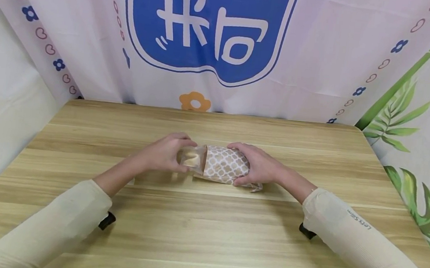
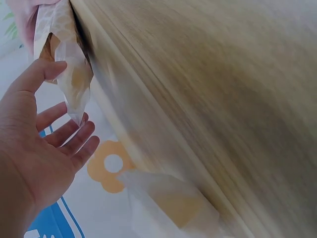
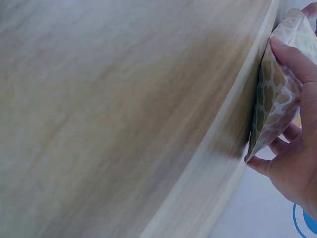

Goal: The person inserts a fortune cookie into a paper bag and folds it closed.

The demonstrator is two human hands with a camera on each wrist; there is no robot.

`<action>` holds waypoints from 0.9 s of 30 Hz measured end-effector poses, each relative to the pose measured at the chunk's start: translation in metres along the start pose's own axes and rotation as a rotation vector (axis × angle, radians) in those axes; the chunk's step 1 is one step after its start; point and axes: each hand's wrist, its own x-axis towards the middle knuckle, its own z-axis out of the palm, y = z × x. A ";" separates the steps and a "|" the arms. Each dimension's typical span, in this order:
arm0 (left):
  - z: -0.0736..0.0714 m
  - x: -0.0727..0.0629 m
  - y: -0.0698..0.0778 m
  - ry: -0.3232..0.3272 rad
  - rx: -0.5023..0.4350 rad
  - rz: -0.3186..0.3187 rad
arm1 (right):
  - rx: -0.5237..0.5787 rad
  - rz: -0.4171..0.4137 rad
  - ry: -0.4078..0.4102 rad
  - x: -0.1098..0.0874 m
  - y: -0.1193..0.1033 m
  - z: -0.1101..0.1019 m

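A brown paper bag [image 1: 225, 165] with a white lattice pattern lies on the table, its mouth facing left. My right hand [image 1: 260, 165] grips the bag's right end, thumb on the near side and fingers on the far side. At the mouth is a clear packet [image 1: 192, 159] with something yellowish inside; its kind is unclear. My left hand [image 1: 167, 151] holds this packet between thumb and fingers. The left wrist view shows the packet [image 2: 74, 79] against the bag's opening. How much of it sits inside the bag is hidden.
A second clear packet [image 2: 173, 206] with pale yellow contents lies on the wooden table [image 1: 203, 239] beside the left wrist, mostly hidden by the forearm in the head view. A printed cloth [image 1: 308, 51] hangs behind the table's far edge.
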 end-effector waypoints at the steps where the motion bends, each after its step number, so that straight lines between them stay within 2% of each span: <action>1: 0.000 0.000 0.001 0.003 -0.005 0.008 | 0.000 0.001 0.000 0.000 0.000 0.000; 5: 0.003 0.003 0.002 0.002 -0.026 0.015 | 0.000 -0.003 0.002 0.000 0.001 0.000; 11: 0.009 0.009 0.006 -0.008 -0.053 -0.010 | 0.003 -0.007 0.000 0.000 0.000 0.000; 15: 0.010 0.011 0.007 -0.003 -0.070 0.007 | 0.008 -0.006 -0.001 -0.001 -0.001 -0.001; 20: 0.009 0.009 0.002 -0.008 -0.080 0.034 | 0.005 -0.015 0.001 -0.001 -0.001 -0.001; 27: 0.006 0.004 -0.007 -0.024 -0.082 0.024 | 0.000 -0.017 0.000 0.000 0.000 -0.001</action>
